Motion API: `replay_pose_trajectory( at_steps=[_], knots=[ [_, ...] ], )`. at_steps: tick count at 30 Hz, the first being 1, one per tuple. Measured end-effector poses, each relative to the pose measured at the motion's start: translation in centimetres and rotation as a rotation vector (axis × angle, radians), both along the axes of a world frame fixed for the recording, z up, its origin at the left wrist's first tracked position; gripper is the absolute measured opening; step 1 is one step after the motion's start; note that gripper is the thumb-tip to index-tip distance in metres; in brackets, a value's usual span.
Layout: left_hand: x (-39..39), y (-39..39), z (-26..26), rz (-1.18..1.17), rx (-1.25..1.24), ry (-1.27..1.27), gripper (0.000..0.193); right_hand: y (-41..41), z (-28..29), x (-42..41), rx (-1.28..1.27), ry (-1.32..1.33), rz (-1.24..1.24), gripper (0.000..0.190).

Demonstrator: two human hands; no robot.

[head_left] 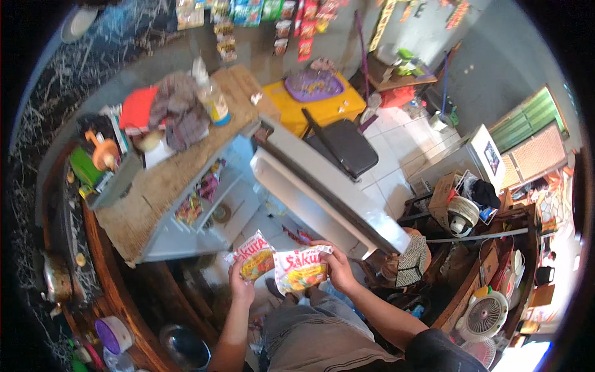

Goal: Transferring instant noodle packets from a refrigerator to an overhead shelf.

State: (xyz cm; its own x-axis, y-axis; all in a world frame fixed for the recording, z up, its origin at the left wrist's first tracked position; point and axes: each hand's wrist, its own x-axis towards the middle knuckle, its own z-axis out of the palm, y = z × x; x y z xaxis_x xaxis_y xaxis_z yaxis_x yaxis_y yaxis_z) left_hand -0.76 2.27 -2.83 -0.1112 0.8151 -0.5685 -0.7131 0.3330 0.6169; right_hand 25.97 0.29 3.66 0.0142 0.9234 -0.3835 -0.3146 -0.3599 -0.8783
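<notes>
My left hand (pixel 242 284) grips a Sakura noodle packet (pixel 254 261) by its lower left side. In my right hand (pixel 342 270) is a second Sakura packet (pixel 301 272), held by its right edge. Both packets are white, red and yellow, tilted side by side in front of my waist with their printed faces towards me. Beyond them stands an open refrigerator (pixel 241 186). Its shelves hold several small colourful packets (pixel 189 209) and purple sachets (pixel 210 183). The refrigerator door (pixel 316 204) swings out to the right, above the packets in view.
Cardboard covers the refrigerator top, where a bottle (pixel 214 102) and grey cloth (pixel 181 109) lie. A black folding chair (pixel 346 146) stands behind the door, near a yellow table (pixel 316 111). Wooden counters (pixel 100 251) flank me. At right are fans (pixel 485 314).
</notes>
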Motion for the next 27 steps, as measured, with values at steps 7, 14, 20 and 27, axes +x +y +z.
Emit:
replay_pose_trajectory(
  at_steps=[7,14,20,27],
  knots=[
    [3.3,4.6,14.6,-0.329,0.326,-0.072,0.035,0.7,11.5,1.9,0.059,0.539,-0.179,0.042],
    [8.3,6.3,18.5,-0.467,0.553,-0.098,0.044,-1.4,17.0,4.8,0.215,0.564,-0.294,0.057],
    [11.5,6.8,21.0,-0.535,0.59,-0.164,0.045,-1.8,17.7,8.0,0.304,0.456,-0.416,0.046],
    [14.2,7.1,23.0,-0.524,0.635,-0.101,0.046,-0.8,19.7,11.4,0.267,0.38,-0.43,0.037]
  ],
)
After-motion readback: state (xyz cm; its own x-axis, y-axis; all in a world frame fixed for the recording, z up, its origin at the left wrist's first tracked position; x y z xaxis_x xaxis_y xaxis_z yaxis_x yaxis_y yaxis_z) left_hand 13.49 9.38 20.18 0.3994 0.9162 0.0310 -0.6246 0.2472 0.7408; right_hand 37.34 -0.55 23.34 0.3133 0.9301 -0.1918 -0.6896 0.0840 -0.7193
